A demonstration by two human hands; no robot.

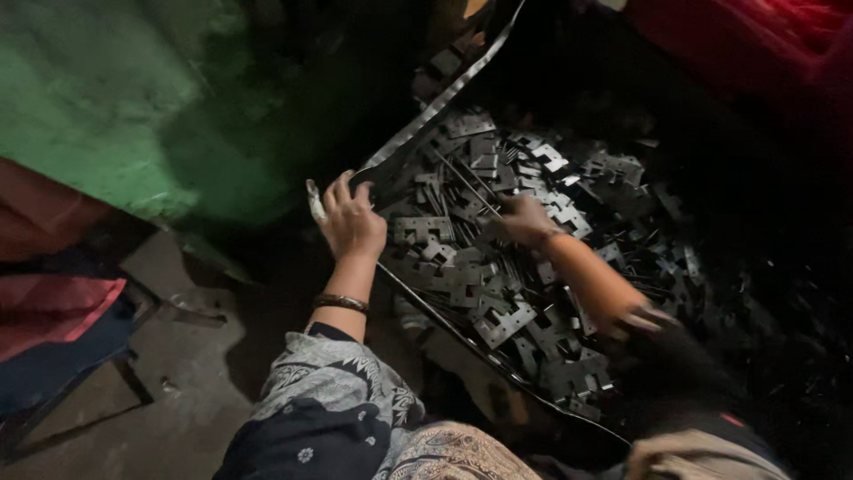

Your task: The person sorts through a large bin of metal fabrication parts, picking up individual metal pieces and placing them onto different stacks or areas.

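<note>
Metal brackets [498, 293] fill bin [444, 98]; left hand [351, 222] grip spread on rim, right hand [524, 220] grip unclear.

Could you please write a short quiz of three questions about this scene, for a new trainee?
1. True or false: the left hand rests on the bent rim of the dark metal tray.
2. Which hand reaches into the heap of flat grey notched metal plates? A) left B) right C) both
3. Fill in: a dark ______ sits on the left wrist.

Key
1. True; its fingers lie over the rim.
2. B; the right hand lies on the plates, though blur hides whether it grips any.
3. Bangle; the thin dark bangle is just below the left hand.
</note>
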